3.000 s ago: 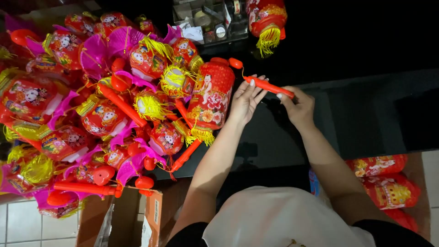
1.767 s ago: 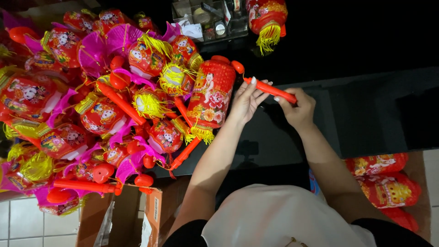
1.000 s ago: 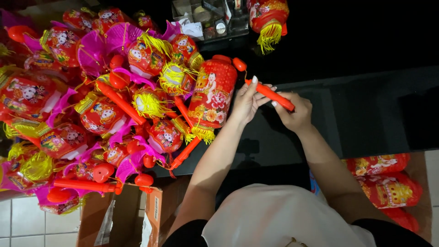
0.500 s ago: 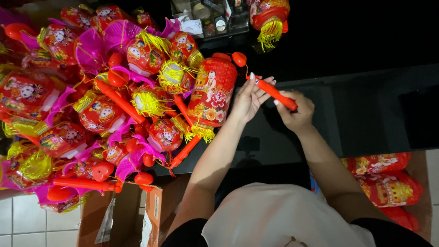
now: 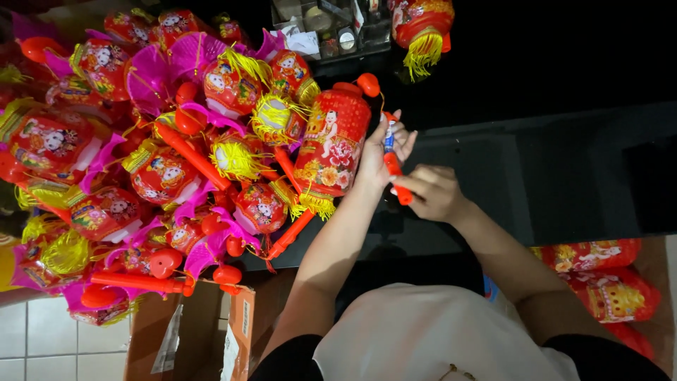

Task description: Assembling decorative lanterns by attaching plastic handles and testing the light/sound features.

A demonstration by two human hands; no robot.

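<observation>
The fingers of the right hand (image 5: pixel 431 192) are curled tight around the lower end of a red plastic stick (image 5: pixel 393 166), which runs up between both hands. The left hand (image 5: pixel 384 147) is at the stick's upper end: its thumb and forefinger pinch it near a blue-and-white band there, while the other fingers fan loosely outward. Both hands work above a dark tabletop (image 5: pixel 536 176).

Just beside the left hand, touching its back, is a tall red lantern (image 5: pixel 333 144) with a yellow fringe at the bottom and a red knob on top. Farther left lies a big heap of lanterns (image 5: pixel 162 155), red and pink with yellow tassels and red sticks. Below the heap stands an open cardboard box (image 5: pixel 211 331). Near the right elbow, more packed red lanterns (image 5: pixel 599 282) lie stacked.
</observation>
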